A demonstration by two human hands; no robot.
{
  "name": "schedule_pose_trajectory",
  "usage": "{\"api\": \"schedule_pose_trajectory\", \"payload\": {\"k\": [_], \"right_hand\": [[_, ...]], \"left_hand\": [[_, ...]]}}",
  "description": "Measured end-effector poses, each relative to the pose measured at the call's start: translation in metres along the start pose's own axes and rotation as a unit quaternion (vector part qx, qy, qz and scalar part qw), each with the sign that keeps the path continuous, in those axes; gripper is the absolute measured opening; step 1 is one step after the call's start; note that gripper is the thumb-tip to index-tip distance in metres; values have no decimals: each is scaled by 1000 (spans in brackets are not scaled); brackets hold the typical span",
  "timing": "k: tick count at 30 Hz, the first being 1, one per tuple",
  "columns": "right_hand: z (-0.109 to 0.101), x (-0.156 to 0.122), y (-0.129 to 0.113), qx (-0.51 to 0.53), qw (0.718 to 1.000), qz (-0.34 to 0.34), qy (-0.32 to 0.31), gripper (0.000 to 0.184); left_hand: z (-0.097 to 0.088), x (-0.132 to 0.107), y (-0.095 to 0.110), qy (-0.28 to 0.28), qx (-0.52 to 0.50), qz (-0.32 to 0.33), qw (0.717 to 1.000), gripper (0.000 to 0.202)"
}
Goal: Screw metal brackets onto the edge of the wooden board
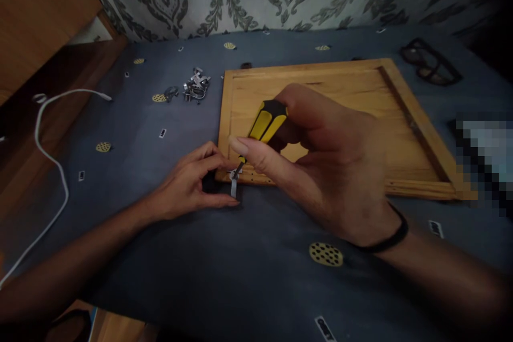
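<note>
A yellow-and-black screwdriver (267, 120) slants down from my right hand (332, 165), which is closed round its handle with thumb and fingers. The tip meets a small silver metal hinge (234, 186) at the near left corner of a framed wooden panel (344, 85). My left hand (186, 181) steadies the hinge, fingers on the panel's edge and thumb at the hinge's lower end. The panel lies flat, with a row of small holes along its near edge. Any screw under the tip is too small to make out.
Several silver metal fittings (196, 86) lie in a pile behind my left hand. A white cable (38, 123) curves along the left side. Dark-framed glasses (433, 61) rest at the back right, above a blurred-out device (487, 149). A patterned cloth (132, 246) covers the surface.
</note>
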State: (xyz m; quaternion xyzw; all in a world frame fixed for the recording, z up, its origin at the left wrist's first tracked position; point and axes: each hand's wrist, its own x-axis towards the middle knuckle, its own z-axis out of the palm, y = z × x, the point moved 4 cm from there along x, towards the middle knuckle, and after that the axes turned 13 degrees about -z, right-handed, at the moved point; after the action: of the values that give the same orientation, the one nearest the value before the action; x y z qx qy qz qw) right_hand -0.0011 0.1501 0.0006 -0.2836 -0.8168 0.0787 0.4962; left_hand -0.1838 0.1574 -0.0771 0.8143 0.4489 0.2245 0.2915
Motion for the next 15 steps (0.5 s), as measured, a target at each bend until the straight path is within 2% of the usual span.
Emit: {"api": "schedule_pose_trajectory", "payload": {"k": [8, 11, 15], "right_hand": [[2, -3, -2, -39, 999, -7, -19, 37], [1, -2, 1, 38, 999, 19, -28, 33], [0, 3, 8, 177, 979, 66, -75, 17]], "left_hand": [[2, 0, -2, -21, -2, -14, 1000, 51], [1, -1, -2, -21, 3, -21, 1000, 50], [1, 0, 0, -19, 7, -32, 999, 45]]}}
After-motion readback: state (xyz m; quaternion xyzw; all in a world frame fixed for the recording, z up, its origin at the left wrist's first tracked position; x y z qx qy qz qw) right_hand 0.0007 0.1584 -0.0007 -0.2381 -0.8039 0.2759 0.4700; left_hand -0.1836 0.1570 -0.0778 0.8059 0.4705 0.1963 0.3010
